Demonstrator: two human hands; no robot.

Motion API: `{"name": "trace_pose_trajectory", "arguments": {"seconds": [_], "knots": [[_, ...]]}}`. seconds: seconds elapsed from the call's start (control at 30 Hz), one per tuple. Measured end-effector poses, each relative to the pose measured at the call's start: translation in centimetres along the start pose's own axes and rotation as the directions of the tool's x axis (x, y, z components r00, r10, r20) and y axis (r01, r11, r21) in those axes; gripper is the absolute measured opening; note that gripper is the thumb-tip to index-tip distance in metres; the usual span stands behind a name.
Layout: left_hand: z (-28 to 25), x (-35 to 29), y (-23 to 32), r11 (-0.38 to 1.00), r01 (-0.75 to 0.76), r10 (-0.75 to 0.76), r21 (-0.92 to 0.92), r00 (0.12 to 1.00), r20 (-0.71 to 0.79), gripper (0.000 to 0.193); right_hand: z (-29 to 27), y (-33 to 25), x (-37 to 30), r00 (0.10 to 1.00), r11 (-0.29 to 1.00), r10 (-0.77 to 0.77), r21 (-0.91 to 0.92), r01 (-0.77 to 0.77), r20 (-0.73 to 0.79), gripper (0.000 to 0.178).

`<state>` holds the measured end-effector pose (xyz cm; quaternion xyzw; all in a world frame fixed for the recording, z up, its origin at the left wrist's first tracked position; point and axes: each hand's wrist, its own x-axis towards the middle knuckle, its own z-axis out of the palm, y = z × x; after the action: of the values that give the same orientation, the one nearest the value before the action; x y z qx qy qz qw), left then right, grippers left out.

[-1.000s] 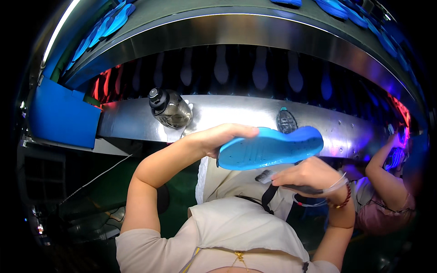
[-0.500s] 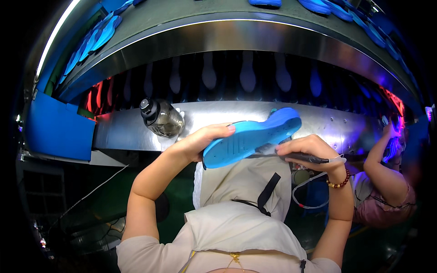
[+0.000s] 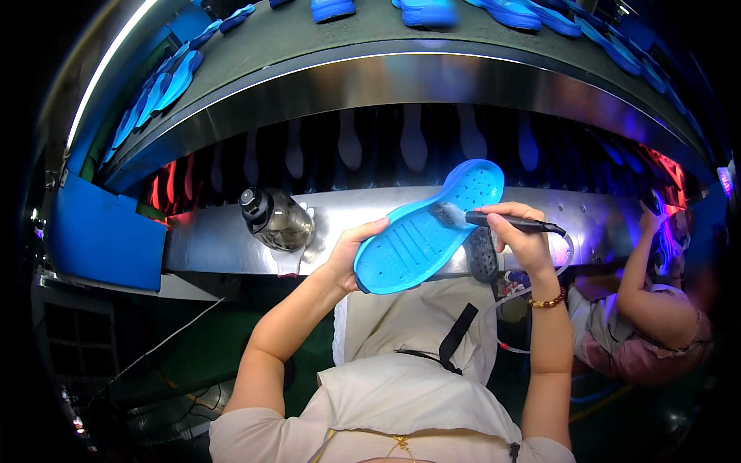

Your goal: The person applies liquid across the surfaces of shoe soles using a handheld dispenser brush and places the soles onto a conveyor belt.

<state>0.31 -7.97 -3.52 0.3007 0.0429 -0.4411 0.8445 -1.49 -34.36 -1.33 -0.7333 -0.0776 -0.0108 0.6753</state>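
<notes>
The left hand [image 3: 345, 261] keeps its grip closed on the near left end of a light-blue shoe sole [image 3: 405, 251], held up in front of the table [image 3: 351, 204]. The right hand [image 3: 525, 231] pinches a black-handled brush [image 3: 509, 222], a clear tube [image 3: 570, 255] trailing from the handle's end. Half a second ago the sole tipped away and the bristles sat at its lower edge; now its face turns up toward the viewer and the bristles lie over its narrow middle. The sole is glossy, with a raised rim, long parallel grooves toward the held end and small holes at the far end. Partly behind it is a dark perforated piece [image 3: 482, 258]. Farther left on the table stands a smoky bottle [image 3: 282, 224]; beyond, blue soles [image 3: 505, 14] line a green belt [image 3: 262, 42].
</notes>
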Motion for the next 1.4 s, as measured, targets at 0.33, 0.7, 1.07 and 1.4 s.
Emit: {"name": "trace_pose_trajectory", "arguments": {"seconds": [0.33,0.7,1.07,1.4], "knots": [[-1.5,0.8,-1.0,0.997,-0.054,0.053,-0.051,0.999,-0.006,0.054,0.7,4.1,1.8,0.933,1.0,-0.026,-0.007,0.026,-0.359,0.018],[-0.9,-2.0,6.0,0.904,-0.392,0.387,0.173,0.92,0.063,0.059,3.2,-0.4,-3.8,0.996,0.972,-0.033,0.236,0.012,0.086,0.021],[0.2,3.2,29.1,0.231,-0.818,0.89,-0.527,0.396,-0.225,0.048,-1.1,8.2,-4.9,0.967,0.883,0.191,0.46,-0.093,-0.171,0.028],[5.0,12.1,27.3,-0.365,0.21,0.916,0.907,0.256,0.309,0.075,0.9,7.4,-5.7,0.918,0.942,0.192,0.328,-0.073,-0.346,0.031]]}}
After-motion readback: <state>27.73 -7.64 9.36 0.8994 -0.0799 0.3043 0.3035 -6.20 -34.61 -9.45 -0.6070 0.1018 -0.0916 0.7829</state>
